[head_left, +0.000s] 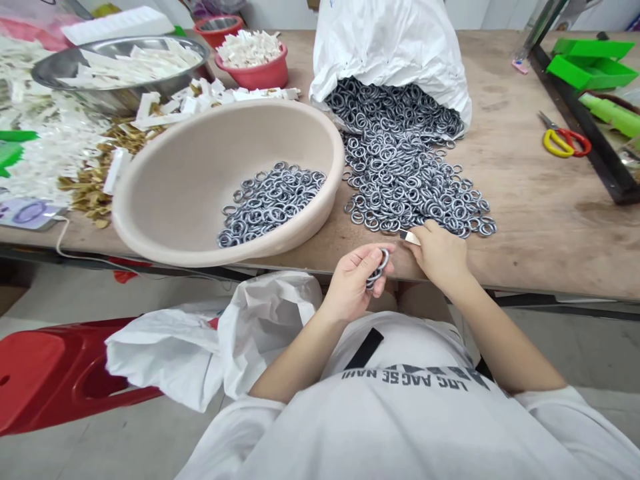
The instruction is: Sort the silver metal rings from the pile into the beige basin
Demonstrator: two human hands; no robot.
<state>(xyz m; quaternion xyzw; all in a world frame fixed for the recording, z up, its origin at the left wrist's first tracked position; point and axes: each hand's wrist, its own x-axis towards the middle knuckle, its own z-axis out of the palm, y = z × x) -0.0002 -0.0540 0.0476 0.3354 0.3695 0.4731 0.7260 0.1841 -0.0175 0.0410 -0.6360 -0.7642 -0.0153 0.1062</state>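
My left hand (353, 283) is closed around a few grey rings (381, 265), held just off the table's front edge. My right hand (443, 257) grips a small tool (411, 237) with a white and black handle; a thin metal tip points left from it. That tip is close to the front of a spread pile of grey rings (413, 180) on the table. The pile spills from a white sack (387, 40) lying open behind it. Left of the pile, a large beige basin (165, 193) tilts toward me, with more rings (275, 200) inside.
Scissors (565, 141) and green trays (593, 63) are at the right, by a black metal frame (585, 127). White pieces fill a steel bowl (135, 93) and a red bowl (257, 70) at the back left. Below are a white bag (270, 320) and a red stool (45, 373).
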